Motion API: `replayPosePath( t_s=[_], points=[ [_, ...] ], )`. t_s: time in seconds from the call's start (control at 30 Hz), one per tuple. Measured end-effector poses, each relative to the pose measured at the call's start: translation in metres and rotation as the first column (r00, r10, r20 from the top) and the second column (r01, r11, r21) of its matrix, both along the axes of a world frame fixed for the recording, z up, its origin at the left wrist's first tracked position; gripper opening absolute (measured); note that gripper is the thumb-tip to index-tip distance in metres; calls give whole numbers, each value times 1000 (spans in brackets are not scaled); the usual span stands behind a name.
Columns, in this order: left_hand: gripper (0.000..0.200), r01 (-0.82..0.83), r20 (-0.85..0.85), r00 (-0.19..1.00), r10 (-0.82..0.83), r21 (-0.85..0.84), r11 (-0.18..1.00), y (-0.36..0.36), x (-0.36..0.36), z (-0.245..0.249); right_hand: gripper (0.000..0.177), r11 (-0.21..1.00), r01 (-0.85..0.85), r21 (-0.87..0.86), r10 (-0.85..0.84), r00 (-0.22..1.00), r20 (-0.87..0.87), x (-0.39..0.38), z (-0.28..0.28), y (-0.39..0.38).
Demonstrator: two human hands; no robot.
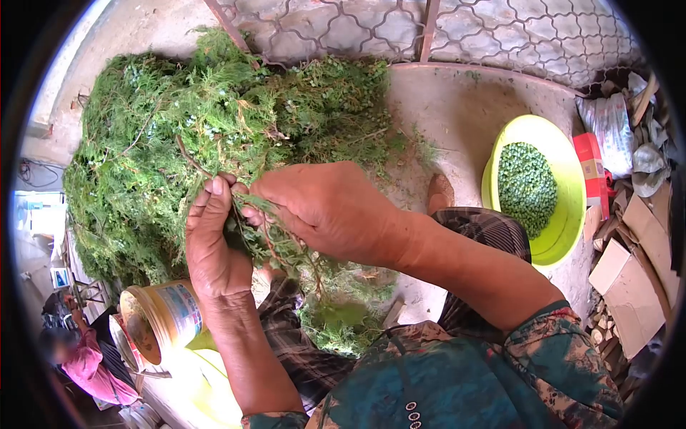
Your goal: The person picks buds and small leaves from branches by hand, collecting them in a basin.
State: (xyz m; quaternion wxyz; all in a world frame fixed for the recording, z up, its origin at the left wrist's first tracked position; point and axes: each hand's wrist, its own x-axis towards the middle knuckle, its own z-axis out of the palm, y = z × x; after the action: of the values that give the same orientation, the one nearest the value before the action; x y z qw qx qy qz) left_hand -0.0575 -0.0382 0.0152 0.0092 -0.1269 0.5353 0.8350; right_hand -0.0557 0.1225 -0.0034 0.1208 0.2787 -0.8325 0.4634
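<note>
My left hand (pixel 218 247) is closed, its thumb and fingertips pinching a thin woody stem of a green sprig (pixel 275 232). Against it, my right hand (pixel 325 207) is closed too, back of the hand up, with its fingertips at the same sprig; the sprig hangs down below both hands. Behind and to the left lies a big heap of green conifer branches (pixel 150 150) dotted with pale berries. On the right stands a yellow-green basin (pixel 568 218) holding many small green berries (pixel 527 186).
A metal lattice fence (pixel 336 32) runs along the top. A tan bucket (pixel 168 314) lies tilted at lower left, near a person in pink (pixel 96 365). Flattened cardboard (pixel 629 300), a red box (pixel 592 171) and plastic bags are at the right. More green sprigs lie between my legs.
</note>
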Motion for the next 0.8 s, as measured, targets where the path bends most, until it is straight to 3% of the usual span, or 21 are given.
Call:
replayPosePath(
  t_s=[0.1, 0.17, 0.23, 0.27, 0.3, 0.33, 0.37, 0.43, 0.47, 0.53, 0.57, 0.6, 0.63, 0.67, 0.73, 0.8],
  points=[
    [14, 67, 6, 998, -67, 14, 998, -3, -2, -8, 10, 985, 68, 160, -63, 997, -41, -1, 5, 6],
    [15, -6, 9, 1000, 6, -20, 1000, -2, -3, -13, 10, 963, 116, 242, -97, 991, -88, -7, 3, 14],
    [16, -49, 5, 999, 49, -7, 999, -11, -6, -14, 12, 859, 424, 287, -411, 905, -107, -17, -2, 25],
    [16, -98, -6, 995, 98, 9, 995, -17, -8, -15, 12, 858, 426, 287, -413, 904, -108, -20, 2, 33],
    [16, -73, 8, 997, 73, 66, 995, -22, -9, -16, 12, 954, 280, -109, -235, 922, 306, -22, 14, 39],
    [16, -80, 4, 997, 80, 67, 994, -21, -9, -17, 13, 822, 236, -519, 123, 816, 565, -23, 24, 42],
    [16, -80, 31, 997, 76, 170, 982, -15, -9, -16, 13, 823, 228, -519, 130, 816, 564, -21, 28, 41],
    [17, -40, 61, 998, 21, 335, 941, -13, -10, -19, 15, 451, 221, -865, 669, 557, 492, -11, 31, 38],
    [17, -38, 64, 998, 18, 335, 941, -11, -8, -19, 15, 451, 225, -864, 667, 558, 493, -7, 29, 34],
    [17, -54, 75, 997, 29, 365, 929, -6, -7, -19, 15, 611, 164, -774, 602, 539, 589, -4, 24, 17],
    [18, -103, 105, 992, 73, 318, 943, -8, -10, -23, 15, 763, 88, -641, 431, 670, 605, -4, 24, 9],
    [18, -101, 103, 992, 72, 318, 943, -6, -9, -23, 15, 763, 88, -641, 430, 672, 604, -5, 14, -1],
    [18, -93, 98, 993, 66, 302, 949, -3, -7, -21, 15, 855, 64, -514, 189, 885, 425, -7, -3, -13],
    [19, -85, 93, 994, 61, 285, 955, -1, -5, -21, 16, 922, 96, -374, -40, 987, 156, -6, -4, -19],
    [19, -30, 44, 999, 17, 317, 948, 1, -2, -22, 16, 950, 112, -291, -53, 977, 205, 0, -5, -21],
    [19, -77, 82, 995, 59, 239, 968, 9, -1, -17, 14, 981, 127, -143, -103, 981, 164, 1, -5, -26]
  ],
)
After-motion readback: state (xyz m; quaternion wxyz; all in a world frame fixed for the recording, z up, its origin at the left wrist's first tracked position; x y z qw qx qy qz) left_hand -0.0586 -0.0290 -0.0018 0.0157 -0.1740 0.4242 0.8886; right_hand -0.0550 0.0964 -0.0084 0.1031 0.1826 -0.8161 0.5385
